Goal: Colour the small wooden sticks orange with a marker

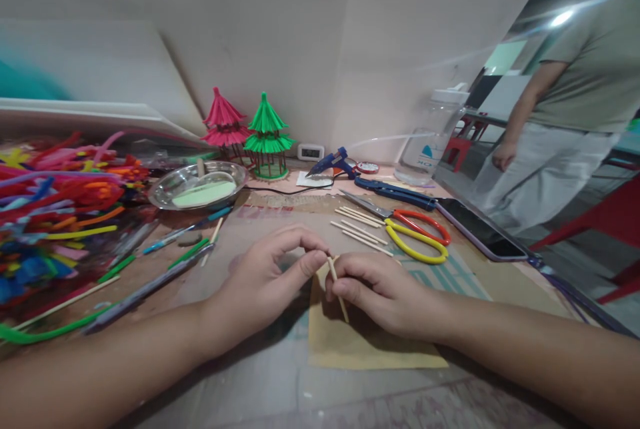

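Note:
A short thin wooden stick slants between my hands above a yellowish-tan sheet of paper. My right hand is closed around the stick, thumb and fingers pinching it near its middle. The thumb and forefinger of my left hand meet at the stick's upper end in a closed pinch. Just beyond my hands lie several similar loose wooden sticks. Beside them rest scissors with one red and one yellow handle loop.
Left, a heap of colourful pipe cleaners and a metal dish. At the back, red and green pagoda models, a blue glue gun and a clear bottle. Right, a phone; a person stands beyond.

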The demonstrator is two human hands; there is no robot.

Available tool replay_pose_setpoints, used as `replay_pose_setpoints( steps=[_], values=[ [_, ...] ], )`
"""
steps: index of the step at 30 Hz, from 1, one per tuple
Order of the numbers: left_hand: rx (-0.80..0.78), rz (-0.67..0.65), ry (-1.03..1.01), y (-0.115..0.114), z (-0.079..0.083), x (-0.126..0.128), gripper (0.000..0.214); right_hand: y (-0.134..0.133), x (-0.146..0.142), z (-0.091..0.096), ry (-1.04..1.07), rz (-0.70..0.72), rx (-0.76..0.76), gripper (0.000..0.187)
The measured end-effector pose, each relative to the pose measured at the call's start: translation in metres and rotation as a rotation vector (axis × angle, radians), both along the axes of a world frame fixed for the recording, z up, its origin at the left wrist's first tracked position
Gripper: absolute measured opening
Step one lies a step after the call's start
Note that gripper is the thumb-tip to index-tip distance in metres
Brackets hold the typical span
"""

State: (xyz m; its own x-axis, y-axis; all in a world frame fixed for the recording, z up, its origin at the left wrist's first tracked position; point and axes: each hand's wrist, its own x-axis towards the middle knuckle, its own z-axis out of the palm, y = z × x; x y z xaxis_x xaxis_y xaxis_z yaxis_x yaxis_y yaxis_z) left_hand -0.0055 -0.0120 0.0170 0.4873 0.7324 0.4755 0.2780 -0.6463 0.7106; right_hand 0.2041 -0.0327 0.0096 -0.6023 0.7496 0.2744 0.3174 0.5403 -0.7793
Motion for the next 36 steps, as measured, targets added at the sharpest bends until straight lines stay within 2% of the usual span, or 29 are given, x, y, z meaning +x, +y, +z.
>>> replay_pose_setpoints(
  steps=[7, 19, 23, 28, 36],
  values=[
    [-0.069, -0.024, 0.013, 0.0004, 0.0023, 0.0006, 0.025, -0.0011, -0.0012, 0.0010, -0.017, -0.016, -0.020, 0.025],
    [-0.164, 0.032, 0.008, -0.0018, 0.0000, 0.0004, 0.018, -0.0007, 0.0002, 0.0010, -0.037, -0.039, -0.042, 0.029],
    [-0.125, 0.082, 0.045, -0.0005, 0.0001, 0.0006, 0.016, -0.0012, 0.0002, -0.0002, -0.042, -0.041, -0.044, 0.029],
    [-0.084, 0.042, 0.066, 0.0006, -0.0003, 0.0008, 0.016, -0.0020, 0.0004, -0.0019, -0.055, -0.053, -0.051, 0.029],
    [-0.064, -0.008, 0.054, 0.0002, -0.0031, -0.0003, 0.010, -0.0002, -0.0003, 0.0002, -0.043, 0.004, -0.043, 0.032]
  ],
)
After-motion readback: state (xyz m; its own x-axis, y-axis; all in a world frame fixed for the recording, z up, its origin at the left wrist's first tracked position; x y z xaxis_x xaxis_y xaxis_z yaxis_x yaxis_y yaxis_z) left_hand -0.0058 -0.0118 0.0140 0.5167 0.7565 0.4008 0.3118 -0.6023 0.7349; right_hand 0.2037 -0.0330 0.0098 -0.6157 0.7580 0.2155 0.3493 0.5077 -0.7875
